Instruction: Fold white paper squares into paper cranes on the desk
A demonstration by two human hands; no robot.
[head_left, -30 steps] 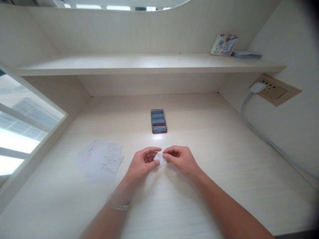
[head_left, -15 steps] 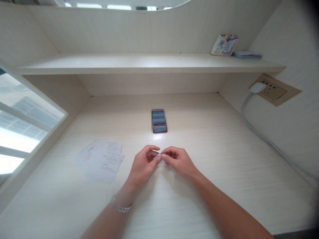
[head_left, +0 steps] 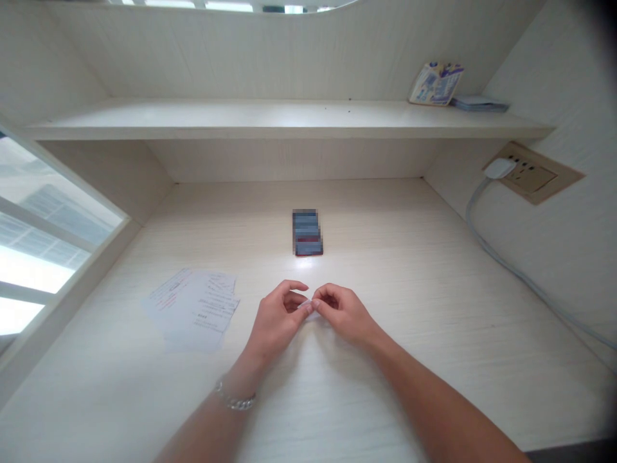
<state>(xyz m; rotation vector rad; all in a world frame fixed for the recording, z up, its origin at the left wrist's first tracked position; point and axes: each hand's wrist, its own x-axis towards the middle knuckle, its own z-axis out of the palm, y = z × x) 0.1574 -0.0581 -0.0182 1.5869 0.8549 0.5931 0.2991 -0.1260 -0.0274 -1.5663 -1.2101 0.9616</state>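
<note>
Between my two hands is a small piece of white paper, mostly covered by the fingers. My left hand pinches its left side between thumb and fingers, with the index finger raised a little. The thumb and curled fingers of my right hand pinch the paper from the right, and the fingertips of both hands almost meet. Just beyond them lies a dark, flat phone-like rectangle, its face blurred out. To the left of my left hand, several overlapping sheets of paper with printed and red lines lie on the desk.
The pale desk is backed by a raised shelf holding a printed packet and a thin stack of paper. A wall socket at right carries a white plug with a grey cable. Glass panes line the left.
The view has shifted very slightly. My right hand has edged a little at the fingertips; both hands keep their pinch on the paper.
</note>
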